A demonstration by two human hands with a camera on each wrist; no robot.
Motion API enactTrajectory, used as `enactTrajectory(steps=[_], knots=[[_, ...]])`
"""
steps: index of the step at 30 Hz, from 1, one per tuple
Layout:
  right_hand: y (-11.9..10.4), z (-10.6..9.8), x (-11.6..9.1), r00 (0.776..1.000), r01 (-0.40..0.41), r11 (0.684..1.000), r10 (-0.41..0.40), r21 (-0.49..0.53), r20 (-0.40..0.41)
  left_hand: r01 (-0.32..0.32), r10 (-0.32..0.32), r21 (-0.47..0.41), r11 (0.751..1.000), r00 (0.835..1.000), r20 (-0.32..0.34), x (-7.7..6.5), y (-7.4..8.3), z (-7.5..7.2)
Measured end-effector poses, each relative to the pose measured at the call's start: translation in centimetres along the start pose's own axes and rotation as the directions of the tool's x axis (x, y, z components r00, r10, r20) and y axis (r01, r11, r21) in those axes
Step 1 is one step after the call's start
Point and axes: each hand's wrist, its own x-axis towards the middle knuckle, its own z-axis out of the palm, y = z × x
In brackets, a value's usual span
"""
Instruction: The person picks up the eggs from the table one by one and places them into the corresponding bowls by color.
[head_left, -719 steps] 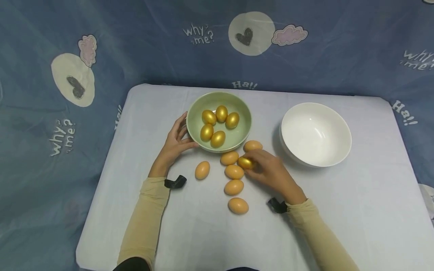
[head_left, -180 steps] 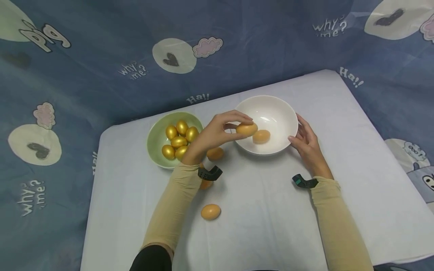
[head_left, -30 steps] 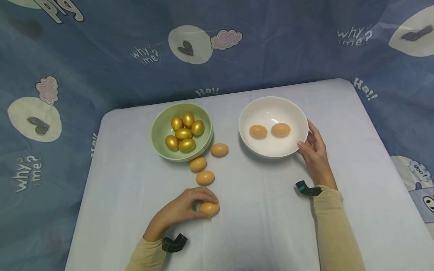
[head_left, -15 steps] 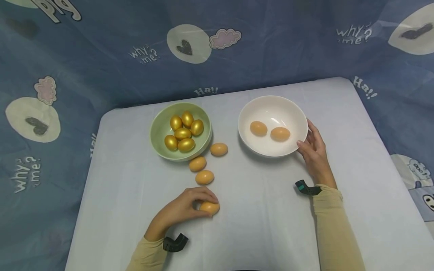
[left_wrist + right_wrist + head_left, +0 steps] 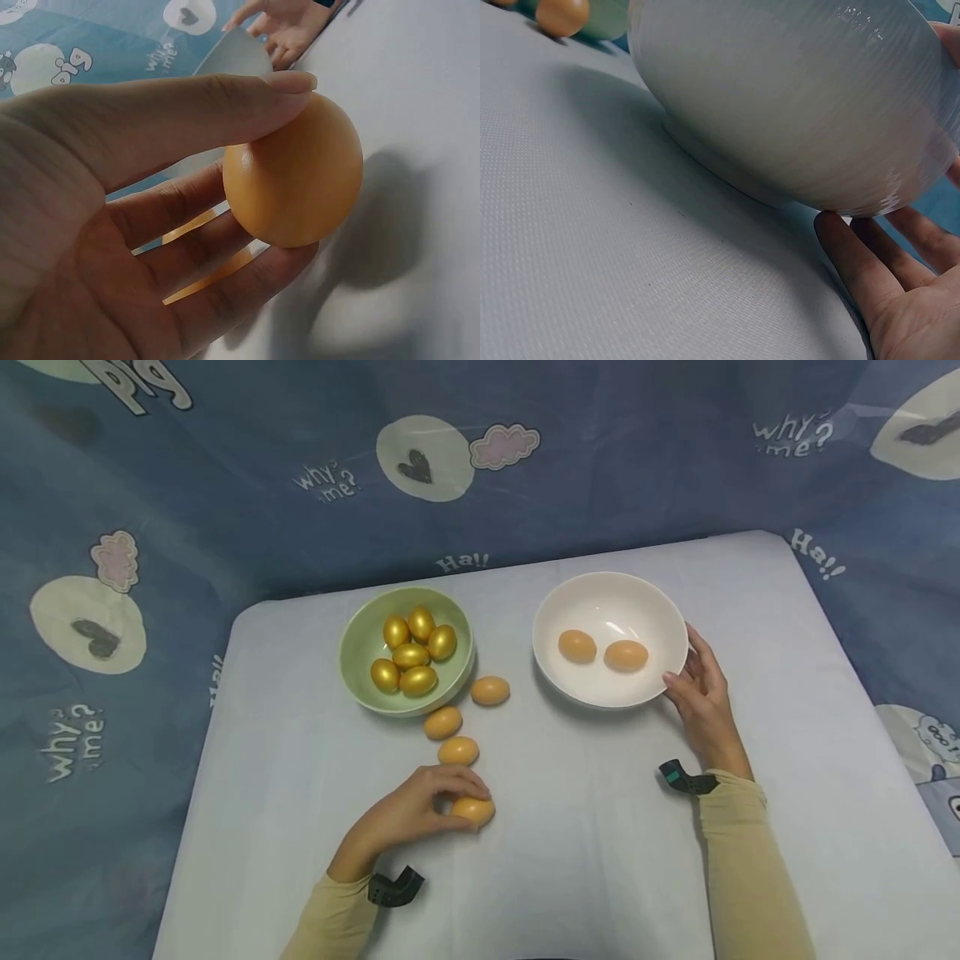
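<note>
My left hand [image 5: 408, 814] pinches a brown egg [image 5: 475, 811] at the near end of a loose row on the table. The left wrist view shows the thumb on one side of this egg [image 5: 300, 180] and fingertips on the other, its shadow falling beside it. My right hand [image 5: 707, 706] holds the right side of a white bowl [image 5: 611, 693], thumb near the rim and fingers lower on the outer wall. In the right wrist view, the fingertips [image 5: 829, 221] touch the bowl's underside. Inside the bowl lie two brown eggs [image 5: 577, 646].
A green bowl [image 5: 348, 652] with several gold eggs [image 5: 411, 657] stands at the back left. Three more brown eggs [image 5: 458, 751] lie between it and my left hand. White cloth covers the table [image 5: 570, 860]; a blue printed curtain [image 5: 600, 485] hangs behind.
Earlier, gold eggs went into the green bowl and two brown eggs into the white one. Over the last second, my left hand keeps its pinch on the egg and shifts slightly away from me.
</note>
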Motion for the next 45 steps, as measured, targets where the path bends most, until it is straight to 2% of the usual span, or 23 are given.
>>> enactTrajectory(steps=[7, 10, 19, 24, 29, 34, 37, 45], knots=[[-0.1, 0.0, 0.2, 1.000, -0.016, 1.000, 0.016, 0.006, -0.010, -0.048, 0.048, 0.030, 0.998, 0.999, -0.020, 0.9, 0.6, -0.6], [-0.2, 0.0, 0.2, 1.000, -0.020, 1.000, 0.020, 0.001, -0.013, -0.062, 0.063, 0.015, 0.998, 0.998, -0.028, 1.6, 1.0, -1.1], [0.0, 0.0, 0.2, 1.000, -0.026, 1.000, 0.026, -0.018, -0.016, -0.094, 0.093, -0.074, 0.993, 0.996, -0.016, 4.2, 2.3, -2.6], [-0.1, 0.1, 0.2, 0.999, -0.030, 0.999, 0.030, -0.028, -0.018, -0.134, 0.130, -0.065, 0.989, 0.990, -0.055, 5.7, 2.8, -3.5], [-0.1, 0.0, 0.4, 0.999, -0.029, 0.999, 0.029, -0.046, -0.017, -0.134, 0.127, -0.083, 0.988, 0.989, -0.078, 7.2, 3.5, -4.5], [0.0, -0.2, 0.4, 1.000, -0.012, 0.999, 0.011, -0.050, -0.012, -0.181, 0.175, -0.132, 0.974, 0.983, -0.059, 9.2, 4.2, -5.4], [0.0, -0.3, 0.4, 1.000, -0.007, 0.999, 0.007, -0.051, -0.017, -0.185, 0.182, -0.150, 0.971, 0.983, -0.038, 10.4, 4.6, -5.7], [0.1, -0.3, 0.4, 1.000, -0.015, 0.999, 0.014, -0.042, -0.021, -0.149, 0.154, -0.175, 0.973, 0.988, 0.012, 13.6, 6.2, -6.6]])
